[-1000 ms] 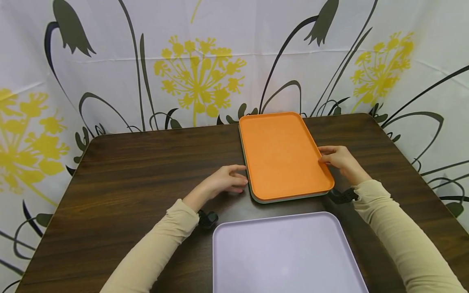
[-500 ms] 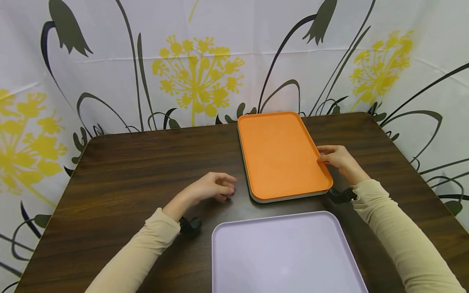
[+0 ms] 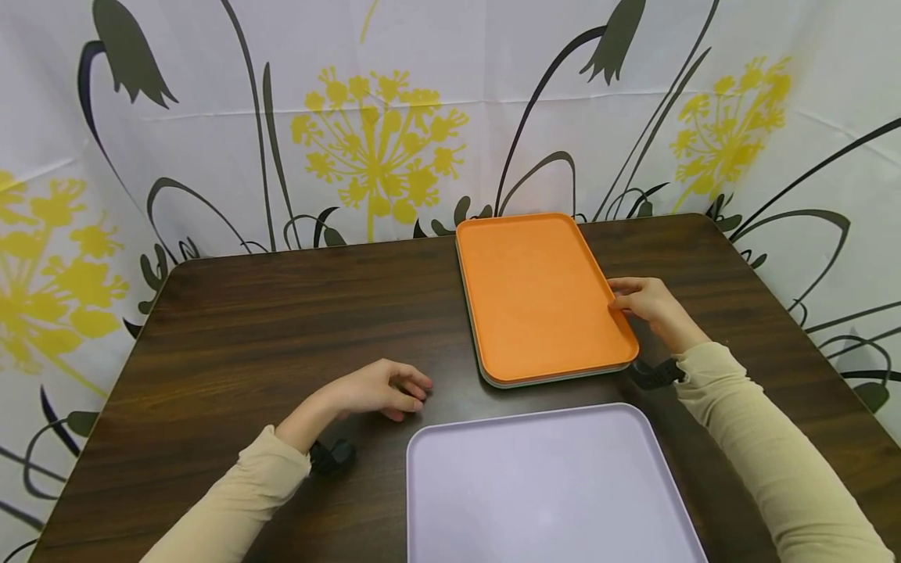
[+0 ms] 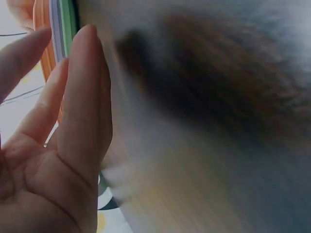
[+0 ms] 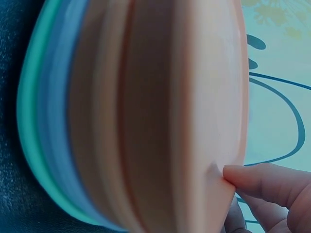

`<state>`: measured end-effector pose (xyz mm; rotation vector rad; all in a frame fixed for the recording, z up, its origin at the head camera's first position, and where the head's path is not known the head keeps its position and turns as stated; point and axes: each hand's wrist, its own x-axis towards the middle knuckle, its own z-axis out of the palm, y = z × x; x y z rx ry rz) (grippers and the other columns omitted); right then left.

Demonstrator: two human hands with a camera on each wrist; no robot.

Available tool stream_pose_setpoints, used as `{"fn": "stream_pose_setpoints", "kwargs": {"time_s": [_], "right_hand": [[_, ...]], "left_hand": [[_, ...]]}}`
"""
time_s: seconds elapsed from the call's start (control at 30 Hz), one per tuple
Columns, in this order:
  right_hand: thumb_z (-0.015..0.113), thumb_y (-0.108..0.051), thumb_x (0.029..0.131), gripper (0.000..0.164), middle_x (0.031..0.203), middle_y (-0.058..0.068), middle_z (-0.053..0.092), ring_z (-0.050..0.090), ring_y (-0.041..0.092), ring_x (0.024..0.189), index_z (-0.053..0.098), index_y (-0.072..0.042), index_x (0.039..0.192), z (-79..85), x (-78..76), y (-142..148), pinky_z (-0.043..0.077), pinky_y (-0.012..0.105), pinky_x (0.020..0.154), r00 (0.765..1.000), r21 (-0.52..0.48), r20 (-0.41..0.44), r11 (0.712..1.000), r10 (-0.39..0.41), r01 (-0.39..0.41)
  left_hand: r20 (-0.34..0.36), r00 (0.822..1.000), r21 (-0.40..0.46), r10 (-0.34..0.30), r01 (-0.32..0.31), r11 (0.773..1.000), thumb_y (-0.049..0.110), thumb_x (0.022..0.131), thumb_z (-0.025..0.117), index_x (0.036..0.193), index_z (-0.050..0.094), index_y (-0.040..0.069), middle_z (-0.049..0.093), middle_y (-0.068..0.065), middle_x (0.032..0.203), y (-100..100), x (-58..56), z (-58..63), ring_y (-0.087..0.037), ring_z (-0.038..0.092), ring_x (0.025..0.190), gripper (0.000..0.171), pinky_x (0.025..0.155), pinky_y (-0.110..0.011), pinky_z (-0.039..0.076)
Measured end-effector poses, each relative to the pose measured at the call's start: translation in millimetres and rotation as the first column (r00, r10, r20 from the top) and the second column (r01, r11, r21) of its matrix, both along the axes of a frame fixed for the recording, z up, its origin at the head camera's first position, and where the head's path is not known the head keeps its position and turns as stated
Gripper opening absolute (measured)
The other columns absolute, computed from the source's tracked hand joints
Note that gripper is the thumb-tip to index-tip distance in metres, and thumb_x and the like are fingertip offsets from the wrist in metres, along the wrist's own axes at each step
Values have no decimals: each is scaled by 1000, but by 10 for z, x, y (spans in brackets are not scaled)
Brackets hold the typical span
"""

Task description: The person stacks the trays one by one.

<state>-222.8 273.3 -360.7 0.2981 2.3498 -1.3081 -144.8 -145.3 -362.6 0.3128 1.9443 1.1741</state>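
Observation:
An orange tray (image 3: 542, 297) lies on top of a stack at the back right of the table. My right hand (image 3: 655, 309) pinches its right rim, the thumb (image 5: 252, 179) on the upper side and the fingers partly hidden behind the edge. Below it in the stack show a green tray (image 5: 29, 102) at the bottom and a bluish-lavender tray (image 5: 58, 97) over that. My left hand (image 3: 369, 389) hovers over the table left of the stack, holding nothing, its fingers loosely bent. A flat lavender tray (image 3: 556, 485) lies in front, near the left fingertips.
The dark wood table (image 3: 281, 313) stretches to the left of the trays. A white curtain (image 3: 232, 156) with yellow and grey flowers hangs right behind its back edge. Black wrist cameras sit under both sleeves.
My left hand has left the left edge of the stack and drawn back to the left and toward me. The right hand has kept its place on the orange tray's rim.

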Motion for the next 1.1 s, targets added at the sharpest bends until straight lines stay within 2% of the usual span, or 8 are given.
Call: {"fn": "stream_pose_setpoints", "kwargs": {"time_s": [0.1,0.3,0.5,0.73,0.83,0.93,1.1], "right_hand": [[52,-7,94,55,143,29,41,56,1,90,35,4,145,-3,-3,3,44,42,108,1000,-11,-3,1000,-3,3],[52,-8,94,55,144,29,40,57,8,98,35,3,145,-6,-4,18,42,44,110,1000,-3,4,1000,-10,10],[52,-8,94,56,144,29,40,57,10,101,34,2,146,-10,3,22,41,45,111,1000,-8,6,1000,-13,13],[52,-8,94,56,143,29,41,57,0,90,34,3,145,8,20,6,43,43,108,1000,-7,-6,1000,0,0],[52,-9,94,55,143,29,41,58,6,97,34,3,146,8,22,2,44,43,108,1000,-9,-4,1000,2,-2],[51,-9,95,55,144,28,41,57,14,107,34,2,146,5,25,-1,43,43,109,1000,-8,0,1000,-1,1],[51,-10,95,54,143,28,42,57,16,109,35,2,146,-2,27,9,44,42,108,1000,-3,-1,1000,7,-7]], "left_hand": [[-2,999,-12,-41,41,999,11,87,68,126,58,-3,65,-17,114,-10,43,-7,-15,64,95,43,78,-32,60],[-6,995,-26,-95,95,995,8,82,72,123,61,-2,66,-15,112,20,96,-42,-13,64,92,43,75,-28,59],[-12,994,-21,-105,105,994,2,80,72,119,62,-5,67,-15,106,79,126,-49,-10,63,82,41,70,-25,58],[0,996,-21,-95,95,995,-4,78,67,115,64,-5,66,-11,95,123,155,-76,-10,60,77,36,66,-25,59],[-28,993,-35,-112,111,993,-7,75,63,111,66,-5,66,-9,90,144,165,-83,-9,59,73,36,63,-23,57],[-90,985,-50,-146,142,989,-8,73,60,108,68,-4,66,-8,86,155,168,-71,-7,57,69,36,58,-20,52],[-169,969,-38,-179,175,984,-9,75,55,103,70,-5,66,-8,84,137,145,-43,-7,54,68,32,56,-18,48]]}}
